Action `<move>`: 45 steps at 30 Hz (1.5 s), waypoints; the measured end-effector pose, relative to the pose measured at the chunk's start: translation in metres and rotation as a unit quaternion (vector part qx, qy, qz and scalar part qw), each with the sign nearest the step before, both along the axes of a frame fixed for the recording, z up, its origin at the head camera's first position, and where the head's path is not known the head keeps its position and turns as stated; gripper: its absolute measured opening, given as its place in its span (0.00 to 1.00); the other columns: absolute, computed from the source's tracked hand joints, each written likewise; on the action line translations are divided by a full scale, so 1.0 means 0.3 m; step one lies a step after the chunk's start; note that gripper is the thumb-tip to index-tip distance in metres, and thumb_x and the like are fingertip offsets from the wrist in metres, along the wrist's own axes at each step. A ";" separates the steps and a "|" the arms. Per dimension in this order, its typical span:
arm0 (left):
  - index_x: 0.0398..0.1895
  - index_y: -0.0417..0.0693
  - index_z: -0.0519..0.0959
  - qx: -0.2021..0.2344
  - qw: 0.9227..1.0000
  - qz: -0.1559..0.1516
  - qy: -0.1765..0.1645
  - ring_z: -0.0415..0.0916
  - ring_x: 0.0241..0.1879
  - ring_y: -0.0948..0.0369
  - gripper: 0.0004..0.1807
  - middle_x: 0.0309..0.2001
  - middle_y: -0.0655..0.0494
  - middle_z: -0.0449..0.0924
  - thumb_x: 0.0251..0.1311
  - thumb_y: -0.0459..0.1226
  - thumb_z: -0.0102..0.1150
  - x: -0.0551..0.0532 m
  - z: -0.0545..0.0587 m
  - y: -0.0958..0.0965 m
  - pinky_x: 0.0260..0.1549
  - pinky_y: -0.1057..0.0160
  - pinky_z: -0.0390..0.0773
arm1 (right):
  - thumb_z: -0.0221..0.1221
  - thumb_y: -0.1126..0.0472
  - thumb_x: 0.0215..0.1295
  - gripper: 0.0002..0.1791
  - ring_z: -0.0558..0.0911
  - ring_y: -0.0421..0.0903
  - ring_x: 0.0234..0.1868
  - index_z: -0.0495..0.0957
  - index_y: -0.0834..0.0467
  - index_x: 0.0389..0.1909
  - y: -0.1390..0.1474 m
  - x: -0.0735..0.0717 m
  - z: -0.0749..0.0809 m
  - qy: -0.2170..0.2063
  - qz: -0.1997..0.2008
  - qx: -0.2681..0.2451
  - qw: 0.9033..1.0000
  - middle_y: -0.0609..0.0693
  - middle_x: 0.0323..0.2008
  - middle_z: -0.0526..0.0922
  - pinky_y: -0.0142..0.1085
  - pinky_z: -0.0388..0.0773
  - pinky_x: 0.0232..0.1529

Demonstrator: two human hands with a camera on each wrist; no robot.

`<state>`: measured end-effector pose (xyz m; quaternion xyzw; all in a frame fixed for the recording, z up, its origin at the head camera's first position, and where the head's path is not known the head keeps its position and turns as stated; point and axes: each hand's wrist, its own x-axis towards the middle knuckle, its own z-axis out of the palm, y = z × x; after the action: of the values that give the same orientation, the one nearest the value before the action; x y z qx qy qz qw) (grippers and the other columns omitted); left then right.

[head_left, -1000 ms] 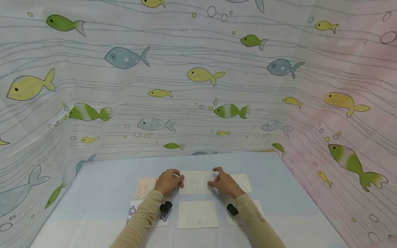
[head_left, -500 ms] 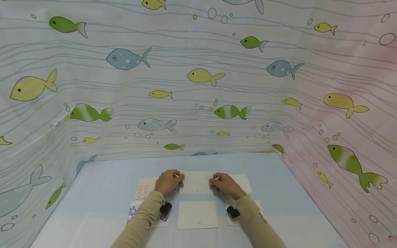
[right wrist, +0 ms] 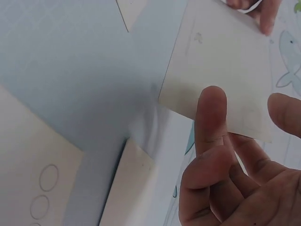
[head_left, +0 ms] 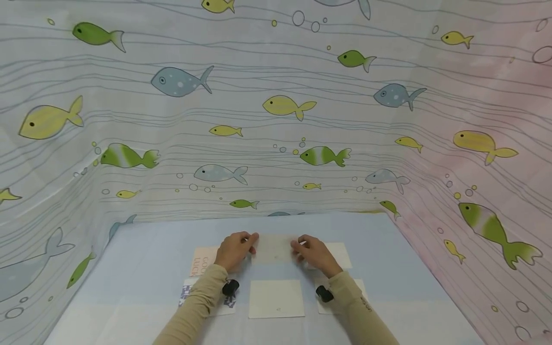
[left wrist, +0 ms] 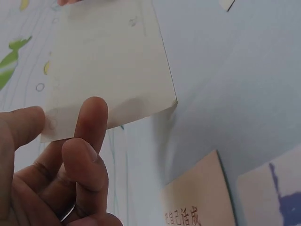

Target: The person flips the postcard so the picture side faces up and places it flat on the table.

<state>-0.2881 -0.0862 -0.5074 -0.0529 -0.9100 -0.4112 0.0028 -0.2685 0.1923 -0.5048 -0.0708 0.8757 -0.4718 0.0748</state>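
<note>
A blank off-white card [head_left: 274, 248] is raised off the table at the back middle, tilted, and spans the gap between both hands. My left hand [head_left: 235, 251] holds its left end; in the left wrist view an index finger [left wrist: 91, 117] lies over the card face [left wrist: 108, 61] and the thumb is at the corner. My right hand [head_left: 315, 254] holds the opposite end. In the right wrist view a fingertip [right wrist: 212, 108] overlaps the card's short edge, with the thumb at its far corner. A small faint mark shows near one long edge.
Behind the left arm lie a GOOD LUCK card [head_left: 200, 262] and a blue-patterned card [head_left: 186, 290]. Another off-white card [head_left: 277, 299] lies front middle. Two pale cards, back right [head_left: 340, 254] and front right [head_left: 361, 287], are partly hidden by the right arm. A fish-print curtain [head_left: 276, 143] encloses the table.
The back middle card has gone from lying flat to lifted and tilted between both hands. The right hand's fingers have closed in on its right end; the left hand has risen slightly.
</note>
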 end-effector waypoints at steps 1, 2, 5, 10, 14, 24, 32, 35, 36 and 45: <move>0.36 0.53 0.85 0.000 1.000 -0.001 0.003 0.71 0.23 0.60 0.25 0.24 0.64 0.84 0.70 0.62 0.52 0.000 0.002 -0.001 0.27 0.60 0.67 | 0.55 0.42 0.75 0.22 0.86 0.47 0.33 0.78 0.58 0.49 -0.001 0.000 0.002 0.004 -0.002 0.005 1.000 0.51 0.39 0.87 0.44 0.78 0.39; 0.35 0.53 0.85 -0.002 1.000 -0.002 0.006 0.71 0.24 0.60 0.26 0.24 0.65 0.84 0.69 0.63 0.52 0.000 0.004 -0.001 0.28 0.60 0.68 | 0.55 0.42 0.75 0.22 0.86 0.46 0.33 0.78 0.58 0.50 -0.003 0.001 0.003 0.007 -0.004 0.010 1.000 0.50 0.39 0.87 0.44 0.78 0.41; 0.35 0.53 0.85 -0.002 1.000 -0.004 0.014 0.73 0.26 0.61 0.27 0.25 0.64 0.84 0.68 0.65 0.51 -0.003 0.010 -0.003 0.31 0.59 0.69 | 0.54 0.40 0.75 0.24 0.85 0.44 0.32 0.78 0.58 0.51 -0.006 -0.001 0.004 0.018 -0.005 0.024 1.000 0.50 0.40 0.87 0.46 0.78 0.45; 0.37 0.53 0.85 0.000 0.999 -0.015 0.029 0.74 0.26 0.63 0.27 0.26 0.66 0.83 0.67 0.65 0.53 -0.005 0.017 -0.004 0.31 0.60 0.72 | 0.53 0.37 0.75 0.25 0.84 0.42 0.31 0.79 0.56 0.49 -0.004 -0.006 -0.002 0.032 -0.011 0.037 0.999 0.49 0.40 0.87 0.45 0.78 0.43; 0.37 0.55 0.85 0.000 0.999 -0.026 0.039 0.75 0.26 0.64 0.24 0.27 0.67 0.83 0.67 0.63 0.56 0.003 0.023 -0.006 0.30 0.60 0.73 | 0.52 0.33 0.73 0.27 0.84 0.42 0.31 0.80 0.53 0.48 -0.001 -0.001 -0.003 0.037 -0.013 0.041 0.998 0.47 0.41 0.86 0.44 0.77 0.43; 0.38 0.61 0.87 -0.026 0.997 -0.063 0.033 0.76 0.28 0.66 0.20 0.30 0.69 0.82 0.67 0.62 0.57 0.050 0.025 -0.029 0.31 0.60 0.74 | 0.53 0.31 0.70 0.28 0.84 0.46 0.33 0.82 0.51 0.50 0.006 0.027 0.010 0.021 -0.006 0.039 0.999 0.48 0.43 0.84 0.41 0.76 0.36; 0.40 0.56 0.88 -0.037 0.994 -0.098 0.022 0.75 0.29 0.66 0.20 0.30 0.67 0.82 0.70 0.58 0.56 0.079 0.040 -0.027 0.31 0.58 0.75 | 0.55 0.36 0.72 0.25 0.83 0.45 0.32 0.82 0.52 0.50 0.018 0.040 0.005 0.025 0.014 0.048 0.998 0.46 0.42 0.84 0.41 0.76 0.34; 0.41 0.53 0.88 -0.040 0.994 -0.105 0.019 0.75 0.29 0.65 0.20 0.31 0.66 0.82 0.71 0.56 0.56 0.082 0.041 -0.026 0.32 0.58 0.75 | 0.55 0.35 0.72 0.25 0.83 0.46 0.32 0.82 0.52 0.49 0.021 0.044 0.005 0.022 0.016 0.048 0.999 0.47 0.42 0.84 0.41 0.75 0.35; 0.41 0.52 0.88 -0.040 0.993 -0.107 0.016 0.75 0.29 0.65 0.21 0.31 0.65 0.82 0.71 0.56 0.56 0.083 0.041 -0.026 0.32 0.58 0.75 | 0.55 0.35 0.72 0.25 0.83 0.46 0.32 0.83 0.52 0.48 0.021 0.046 0.004 0.021 0.018 0.049 0.998 0.47 0.42 0.84 0.41 0.75 0.35; 0.43 0.53 0.88 -0.043 0.991 -0.125 0.019 0.76 0.28 0.66 0.19 0.31 0.66 0.83 0.71 0.55 0.56 0.088 0.022 -0.033 0.33 0.58 0.76 | 0.55 0.36 0.72 0.23 0.83 0.47 0.32 0.83 0.51 0.47 0.029 0.049 -0.008 0.019 0.037 0.046 0.998 0.46 0.43 0.84 0.41 0.74 0.34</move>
<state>-0.2618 -0.0961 -0.5009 -0.1744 -0.9129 -0.3675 -0.0339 -0.2538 0.2009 -0.5073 -0.1088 0.8945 -0.4263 0.0793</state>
